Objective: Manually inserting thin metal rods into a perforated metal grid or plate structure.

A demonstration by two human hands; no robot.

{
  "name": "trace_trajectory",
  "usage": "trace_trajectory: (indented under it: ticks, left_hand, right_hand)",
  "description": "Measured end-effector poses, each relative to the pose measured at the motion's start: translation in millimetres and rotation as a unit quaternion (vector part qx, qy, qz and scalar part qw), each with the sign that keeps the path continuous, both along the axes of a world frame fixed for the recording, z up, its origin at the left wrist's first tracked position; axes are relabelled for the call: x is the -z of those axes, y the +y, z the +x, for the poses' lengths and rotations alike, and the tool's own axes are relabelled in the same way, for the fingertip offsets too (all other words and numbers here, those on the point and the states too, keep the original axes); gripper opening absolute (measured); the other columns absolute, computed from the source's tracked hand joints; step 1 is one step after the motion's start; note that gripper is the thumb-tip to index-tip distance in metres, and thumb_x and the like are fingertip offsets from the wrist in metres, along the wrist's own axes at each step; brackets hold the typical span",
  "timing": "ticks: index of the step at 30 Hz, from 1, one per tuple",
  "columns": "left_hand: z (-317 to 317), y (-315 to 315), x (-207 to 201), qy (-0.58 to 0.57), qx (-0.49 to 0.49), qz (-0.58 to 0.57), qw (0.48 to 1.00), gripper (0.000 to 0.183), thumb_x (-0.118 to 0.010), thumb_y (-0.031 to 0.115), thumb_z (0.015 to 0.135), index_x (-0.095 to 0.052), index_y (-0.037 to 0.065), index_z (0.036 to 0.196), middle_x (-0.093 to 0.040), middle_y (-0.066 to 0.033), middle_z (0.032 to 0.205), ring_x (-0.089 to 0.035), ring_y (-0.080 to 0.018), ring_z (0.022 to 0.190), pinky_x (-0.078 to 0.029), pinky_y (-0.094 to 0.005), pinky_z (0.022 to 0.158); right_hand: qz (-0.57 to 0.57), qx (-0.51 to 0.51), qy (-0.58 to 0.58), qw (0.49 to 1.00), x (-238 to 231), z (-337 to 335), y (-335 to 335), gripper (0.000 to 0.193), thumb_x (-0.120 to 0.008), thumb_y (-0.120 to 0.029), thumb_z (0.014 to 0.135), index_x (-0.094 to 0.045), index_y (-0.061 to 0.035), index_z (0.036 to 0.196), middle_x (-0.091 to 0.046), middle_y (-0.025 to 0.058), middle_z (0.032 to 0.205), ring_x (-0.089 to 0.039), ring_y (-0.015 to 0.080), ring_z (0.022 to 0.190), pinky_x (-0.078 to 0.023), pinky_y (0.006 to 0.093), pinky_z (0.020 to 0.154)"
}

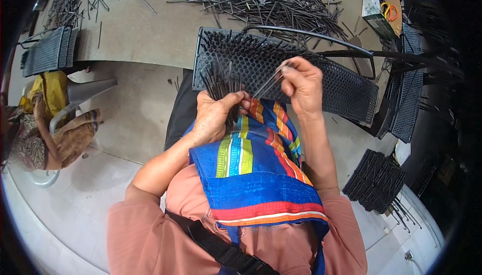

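Note:
My left hand (215, 113) is closed around a bundle of thin black sticks (221, 83), which fan out above the fist and poke out below it. To its right, my right hand (305, 84) pinches a few thin dark sticks (268, 85) that slant down toward the bundle. Just beyond both hands a long black perforated rack (346, 86) lies tilted. Many short dark sticks (241, 44) stand in its holes, mostly along the far left part. A curved black bar (311, 35) arches over the rack's far side.
A big heap of loose black sticks (261, 4) covers the table beyond the rack. A box (379, 4) with orange-handled scissors (391, 12) stands far right. More perforated racks (409, 84) lean at the right. Black bundled pieces (375, 180) sit low right. Another person (42, 124) sits left.

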State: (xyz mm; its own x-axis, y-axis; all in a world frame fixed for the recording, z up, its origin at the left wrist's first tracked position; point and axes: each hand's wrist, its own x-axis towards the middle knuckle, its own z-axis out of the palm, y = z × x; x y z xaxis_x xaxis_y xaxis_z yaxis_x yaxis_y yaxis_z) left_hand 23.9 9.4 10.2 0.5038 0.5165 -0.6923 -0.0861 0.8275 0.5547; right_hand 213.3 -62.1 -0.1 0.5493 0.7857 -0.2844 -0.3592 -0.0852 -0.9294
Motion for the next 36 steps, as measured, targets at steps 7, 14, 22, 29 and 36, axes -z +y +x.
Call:
trace_trajectory:
  ticks: [7,14,22,29,36]
  left_hand:
    - [-1,-3,1,-0.017,0.047,0.007,0.999,0.015,-0.068,-0.007,0.081,-0.067,-0.004,0.095,-0.069,-0.0100,0.082,-0.065,-0.0154,0.063,-0.054,-0.0264,0.057]
    - [2,-4,-5,-0.002,0.046,0.013,0.999,0.014,-0.066,-0.007,0.080,-0.067,-0.003,0.094,-0.070,-0.0100,0.081,-0.066,-0.0141,0.064,-0.053,-0.0253,0.056]
    - [-4,-2,5,0.033,0.049,0.004,0.998,0.012,-0.064,-0.003,0.084,-0.065,-0.007,0.095,-0.069,-0.0149,0.084,-0.067,-0.0194,0.068,-0.057,-0.0289,0.059]
    - [-2,-4,6,0.019,0.046,-0.021,0.999,0.006,-0.063,-0.006,0.084,-0.067,-0.005,0.087,-0.070,-0.0126,0.080,-0.067,-0.0165,0.065,-0.055,-0.0268,0.056]
    - [0,-1,2,0.009,0.064,-0.019,0.998,0.007,-0.063,-0.005,0.084,-0.067,-0.005,0.089,-0.070,-0.0131,0.081,-0.068,-0.0172,0.066,-0.055,-0.0267,0.057]
  right_hand:
    - [-0.062,-0.062,0.123,0.988,21,-41,-12,0.005,-0.068,0.002,0.082,-0.068,0.0003,0.087,-0.065,0.0041,0.069,-0.046,0.0037,0.044,-0.030,0.0188,0.039]
    - [-0.073,-0.101,0.147,0.981,18,-32,-13,0.005,-0.066,-0.002,0.086,-0.068,0.0019,0.088,-0.064,0.0037,0.068,-0.045,0.0044,0.045,-0.033,0.0195,0.042]
    - [0.041,0.128,-0.172,0.976,1,-4,-5,0.006,-0.067,-0.001,0.086,-0.068,0.0021,0.092,-0.059,0.0007,0.067,-0.047,0.0048,0.051,-0.036,0.0193,0.047]
    - [0.054,0.033,-0.447,0.892,12,22,2,0.007,-0.070,0.004,0.083,-0.068,0.0014,0.089,-0.063,0.0028,0.085,-0.050,0.0037,0.058,-0.039,0.0176,0.049]
    - [0.069,0.014,-0.511,0.857,6,22,5,0.010,-0.070,0.006,0.081,-0.067,0.0019,0.089,-0.063,0.0048,0.083,-0.055,0.0066,0.062,-0.042,0.0201,0.053]
